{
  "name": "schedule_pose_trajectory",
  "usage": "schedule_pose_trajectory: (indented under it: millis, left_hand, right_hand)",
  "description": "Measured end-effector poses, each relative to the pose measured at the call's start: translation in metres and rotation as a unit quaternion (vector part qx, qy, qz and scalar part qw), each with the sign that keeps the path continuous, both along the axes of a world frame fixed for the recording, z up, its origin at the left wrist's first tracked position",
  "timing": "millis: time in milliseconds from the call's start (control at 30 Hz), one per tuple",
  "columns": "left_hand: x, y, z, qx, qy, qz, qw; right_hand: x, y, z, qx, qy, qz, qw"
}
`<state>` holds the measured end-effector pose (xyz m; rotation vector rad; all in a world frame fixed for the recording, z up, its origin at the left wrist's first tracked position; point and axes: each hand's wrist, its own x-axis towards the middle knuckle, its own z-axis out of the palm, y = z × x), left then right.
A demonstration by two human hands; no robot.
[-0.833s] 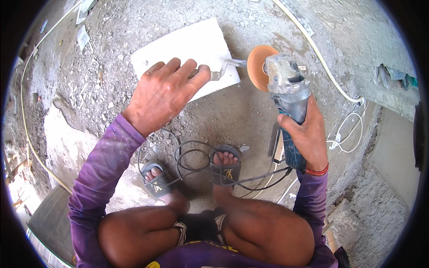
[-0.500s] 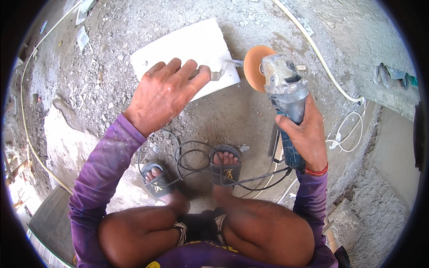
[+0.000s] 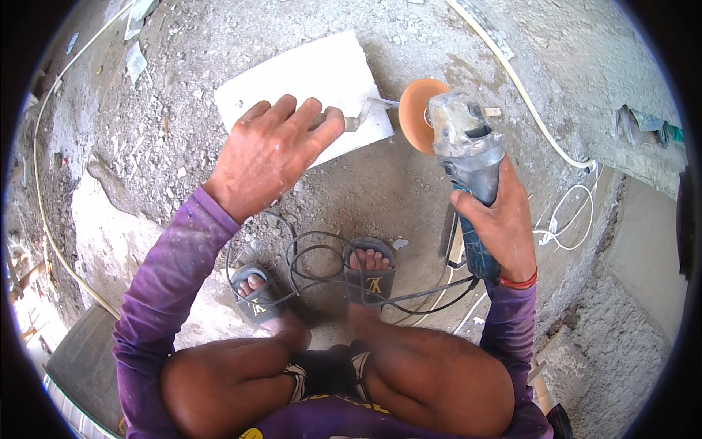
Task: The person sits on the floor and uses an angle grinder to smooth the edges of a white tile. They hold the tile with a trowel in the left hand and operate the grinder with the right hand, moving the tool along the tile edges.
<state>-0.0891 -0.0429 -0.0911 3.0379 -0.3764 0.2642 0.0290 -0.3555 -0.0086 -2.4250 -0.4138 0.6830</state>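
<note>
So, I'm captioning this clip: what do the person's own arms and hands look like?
The left sleeve and right sleeve are long and purple, the left flecked with pale specks. The left hand and right hand wear no gloves; a red wristband is on the right.

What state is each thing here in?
Left hand: closed around metal tool
Metal tool: held, tip near orange disc, contact unclear
Right hand: gripping angle grinder
Angle grinder: held, whether running unclear
Orange disc: mounted on angle grinder
White slab: lying on the ground
Black cord: loosely looped
Sandals: worn
</note>
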Motion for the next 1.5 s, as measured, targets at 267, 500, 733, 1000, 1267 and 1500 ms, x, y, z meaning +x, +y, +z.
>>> schedule_pose_trajectory:
  millis: [267,500,733,1000,1267,1500]
  left_hand:
    - [0.000,-0.001,-0.003,0.000,-0.007,-0.007,1.000]
    - [0.000,0.002,-0.006,0.010,-0.019,0.005,1.000]
    - [-0.001,0.001,-0.006,0.015,-0.022,0.010,1.000]
    - [0.001,-0.001,-0.007,0.021,-0.026,0.010,0.999]
    - [-0.002,0.005,-0.011,0.032,-0.047,0.031,0.998]
    - [-0.006,0.003,-0.015,0.000,-0.021,0.122,0.992]
  right_hand:
    - [0.000,0.004,0.002,-0.003,-0.002,-0.002,1.000]
    - [0.001,0.004,0.002,0.013,0.020,-0.008,1.000]
    - [0.004,-0.002,-0.003,0.007,-0.015,0.006,1.000]
    - [0.002,0.007,-0.001,0.030,-0.035,0.021,0.999]
    - [0.003,-0.003,-0.002,0.037,-0.017,0.012,0.999]
    - [-0.004,-0.007,-0.001,0.087,0.006,-0.062,0.994]
